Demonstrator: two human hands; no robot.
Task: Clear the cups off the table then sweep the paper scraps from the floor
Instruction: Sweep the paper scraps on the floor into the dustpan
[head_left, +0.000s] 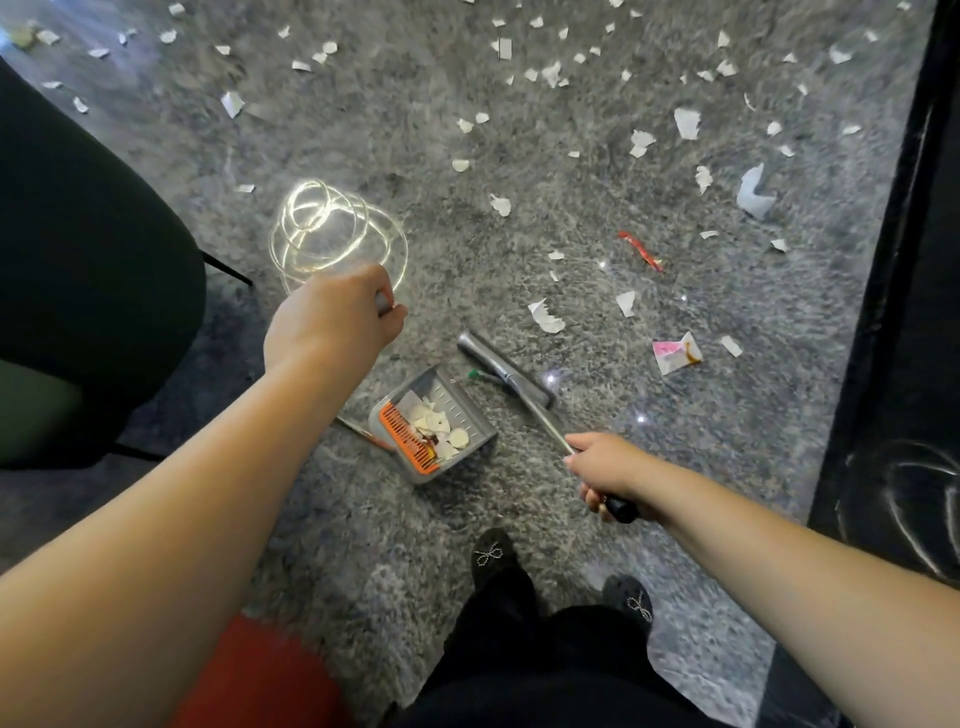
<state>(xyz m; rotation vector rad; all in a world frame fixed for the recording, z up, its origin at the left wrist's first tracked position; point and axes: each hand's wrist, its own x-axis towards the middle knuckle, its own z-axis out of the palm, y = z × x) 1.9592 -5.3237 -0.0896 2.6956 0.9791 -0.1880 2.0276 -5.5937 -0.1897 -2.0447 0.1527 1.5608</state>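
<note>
One grey plastic dustpan (434, 423) sits between my two hands. My left hand (332, 317) grips its handle; my right hand (605, 470) grips one broom (506, 371). Many white paper scraps (545, 317) lie beyond.

One head-worn view looks steeply down, from standing height, at the floor (519, 208).

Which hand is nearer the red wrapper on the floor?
Right. The right hand, gripping the broom handle, sits below the red wrapper; the left hand is farther off, across the dustpan.
</note>
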